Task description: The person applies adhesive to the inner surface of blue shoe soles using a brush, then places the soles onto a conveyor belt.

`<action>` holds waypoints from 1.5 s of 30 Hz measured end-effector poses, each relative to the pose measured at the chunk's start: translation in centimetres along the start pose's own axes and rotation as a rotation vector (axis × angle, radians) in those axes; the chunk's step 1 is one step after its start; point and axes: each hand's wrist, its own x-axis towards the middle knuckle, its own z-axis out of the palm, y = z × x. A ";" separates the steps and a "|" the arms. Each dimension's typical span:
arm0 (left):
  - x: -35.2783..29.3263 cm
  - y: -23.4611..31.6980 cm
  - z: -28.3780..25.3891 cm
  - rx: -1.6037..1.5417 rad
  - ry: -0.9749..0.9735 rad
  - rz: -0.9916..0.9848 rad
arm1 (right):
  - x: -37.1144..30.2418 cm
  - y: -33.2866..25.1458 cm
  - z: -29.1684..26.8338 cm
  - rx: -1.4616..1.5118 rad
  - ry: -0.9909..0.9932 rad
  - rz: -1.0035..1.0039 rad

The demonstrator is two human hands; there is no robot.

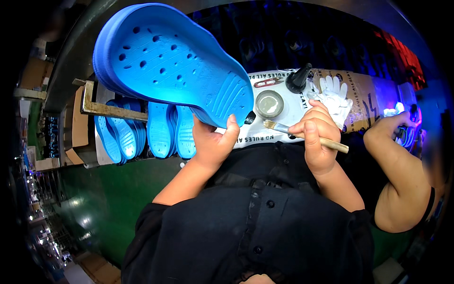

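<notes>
A blue foam clog [161,71] with holes through its toe end is raised above the table. Its toe points to the far left. My left hand [213,144] grips it under the heel, thumb on the near side. A small black piece [249,118] shows at the heel edge. In my right hand [318,132] is a brush [333,145], held by its pale wooden handle. The brush's bristles point left, a little apart from the heel. Just beyond them stands a round grey pot [269,104] of greyish liquid. The clog's underside is hidden.
More blue clogs [161,132] stand in rows at left, beside a metal bracket [113,110]. Red-handled thread snips [268,83], a black nozzle bottle [299,79] and white gloves [335,97] lie beyond the pot. A co-worker's arm [395,156] reaches in at right.
</notes>
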 end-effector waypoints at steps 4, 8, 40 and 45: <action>1.3 2.2 -0.8 -0.057 0.005 -0.152 | -0.7 0.8 -1.3 0.043 0.087 0.081; 4.3 7.9 -1.1 -0.328 -0.316 -0.304 | -2.6 3.0 -2.2 0.061 0.181 0.124; 0.9 -6.5 -19.2 1.333 0.171 -0.024 | -6.4 6.9 -4.9 0.246 0.265 0.448; -2.8 -9.3 -23.9 1.261 -0.029 -0.483 | -4.8 7.1 -2.3 0.257 0.097 0.502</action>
